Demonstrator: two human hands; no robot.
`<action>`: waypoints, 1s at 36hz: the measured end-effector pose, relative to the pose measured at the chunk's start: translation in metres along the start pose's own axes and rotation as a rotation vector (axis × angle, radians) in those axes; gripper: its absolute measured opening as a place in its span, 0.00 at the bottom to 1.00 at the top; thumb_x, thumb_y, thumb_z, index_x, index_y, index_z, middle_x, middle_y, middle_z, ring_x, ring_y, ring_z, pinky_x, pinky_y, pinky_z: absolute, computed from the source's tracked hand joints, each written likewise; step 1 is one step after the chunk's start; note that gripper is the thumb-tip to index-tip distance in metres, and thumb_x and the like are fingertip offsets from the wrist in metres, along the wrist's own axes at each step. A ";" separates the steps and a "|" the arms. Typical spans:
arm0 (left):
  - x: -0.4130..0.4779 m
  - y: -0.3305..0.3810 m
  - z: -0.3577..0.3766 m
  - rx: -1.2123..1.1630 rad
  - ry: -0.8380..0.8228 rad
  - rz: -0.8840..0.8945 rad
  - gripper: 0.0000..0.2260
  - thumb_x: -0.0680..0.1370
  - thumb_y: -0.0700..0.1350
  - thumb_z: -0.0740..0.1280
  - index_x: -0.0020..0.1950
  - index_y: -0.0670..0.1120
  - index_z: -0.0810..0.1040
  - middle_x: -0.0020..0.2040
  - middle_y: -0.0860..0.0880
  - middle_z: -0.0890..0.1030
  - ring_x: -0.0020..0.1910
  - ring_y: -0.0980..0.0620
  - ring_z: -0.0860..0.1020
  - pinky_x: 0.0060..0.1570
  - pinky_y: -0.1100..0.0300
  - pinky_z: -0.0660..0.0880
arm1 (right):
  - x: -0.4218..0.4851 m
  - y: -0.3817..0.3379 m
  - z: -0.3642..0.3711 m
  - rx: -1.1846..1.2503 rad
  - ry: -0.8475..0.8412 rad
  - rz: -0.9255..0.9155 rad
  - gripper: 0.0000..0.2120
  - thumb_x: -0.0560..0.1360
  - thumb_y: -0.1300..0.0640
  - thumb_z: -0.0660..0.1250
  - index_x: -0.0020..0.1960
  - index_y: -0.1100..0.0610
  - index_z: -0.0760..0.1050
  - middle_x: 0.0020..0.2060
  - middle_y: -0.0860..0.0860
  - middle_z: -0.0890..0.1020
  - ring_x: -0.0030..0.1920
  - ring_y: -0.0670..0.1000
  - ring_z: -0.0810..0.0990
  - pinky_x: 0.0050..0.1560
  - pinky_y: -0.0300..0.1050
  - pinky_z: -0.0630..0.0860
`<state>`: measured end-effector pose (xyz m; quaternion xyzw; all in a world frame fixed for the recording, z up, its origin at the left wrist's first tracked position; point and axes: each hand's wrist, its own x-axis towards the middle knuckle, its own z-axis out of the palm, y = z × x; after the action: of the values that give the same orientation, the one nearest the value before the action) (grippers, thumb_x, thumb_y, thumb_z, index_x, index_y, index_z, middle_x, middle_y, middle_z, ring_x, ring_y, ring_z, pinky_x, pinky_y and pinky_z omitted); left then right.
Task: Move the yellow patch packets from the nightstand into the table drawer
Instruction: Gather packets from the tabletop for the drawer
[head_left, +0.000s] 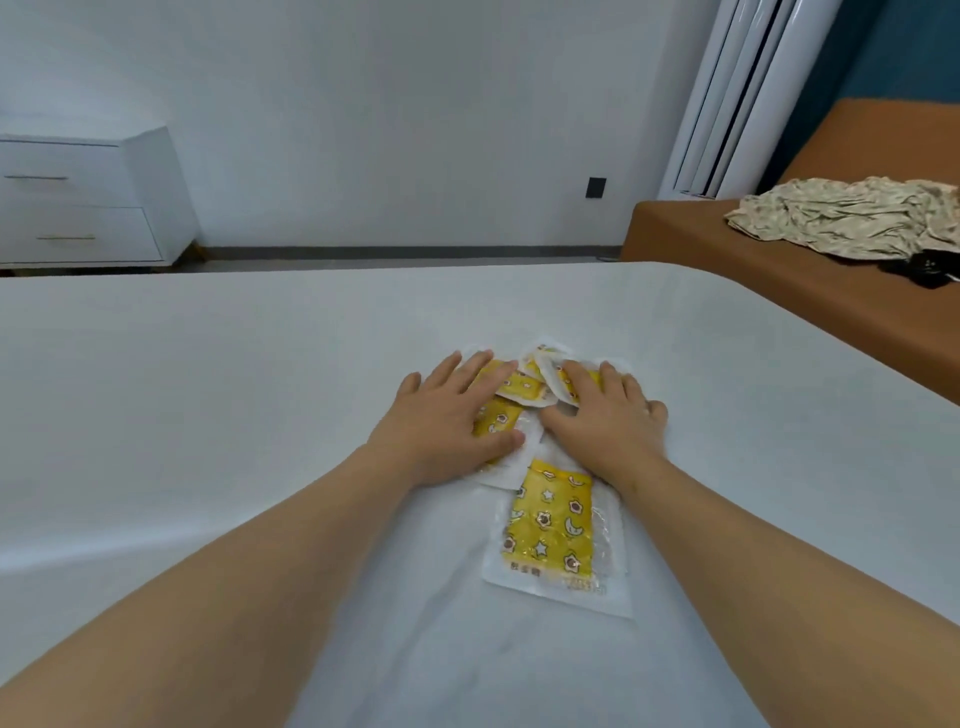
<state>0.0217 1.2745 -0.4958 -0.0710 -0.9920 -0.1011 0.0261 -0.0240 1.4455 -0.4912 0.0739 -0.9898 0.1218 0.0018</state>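
Both forearms reach forward over the white surface (208, 389). Left hand (447, 415) lies palm down on the left side of the heap of yellow patch packets (511, 387), fingers straight and spread, thumb across one packet. Right hand (602, 415) lies flat on the heap's right side, fingers extended and pressing, gripping nothing.

The heap's packets overlap at angles. Each has a yellow panel printed with stars, moons and flowers inside a white border.

One single packet (553, 530) lies flat just nearer than the heap, between the wrists. The small dark print along its lower edge is too blurred to read.

A white drawer unit (78, 208) stands far left beyond the heap.
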 end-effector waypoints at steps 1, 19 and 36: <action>0.002 0.000 0.001 0.004 -0.046 -0.012 0.29 0.77 0.65 0.52 0.75 0.62 0.46 0.77 0.58 0.45 0.77 0.54 0.44 0.74 0.46 0.45 | 0.001 0.001 0.000 -0.018 -0.006 -0.005 0.29 0.76 0.38 0.52 0.75 0.41 0.50 0.76 0.51 0.51 0.76 0.55 0.49 0.71 0.58 0.50; -0.079 0.033 -0.003 -0.045 0.076 -0.145 0.20 0.81 0.54 0.52 0.73 0.58 0.60 0.75 0.56 0.58 0.74 0.54 0.56 0.70 0.55 0.52 | -0.109 0.021 -0.014 -0.132 0.064 -0.006 0.20 0.80 0.49 0.50 0.71 0.39 0.60 0.69 0.45 0.66 0.68 0.54 0.63 0.65 0.49 0.60; -0.245 0.105 -0.003 -0.007 0.140 -0.370 0.19 0.81 0.54 0.53 0.73 0.60 0.60 0.71 0.56 0.64 0.68 0.48 0.64 0.64 0.55 0.61 | -0.254 0.046 -0.029 -0.003 -0.021 0.054 0.21 0.77 0.36 0.46 0.69 0.35 0.60 0.71 0.45 0.62 0.70 0.52 0.58 0.67 0.55 0.56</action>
<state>0.2789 1.3422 -0.4885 0.1195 -0.9835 -0.1124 0.0759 0.2201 1.5335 -0.4792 0.0484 -0.9916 0.1197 -0.0118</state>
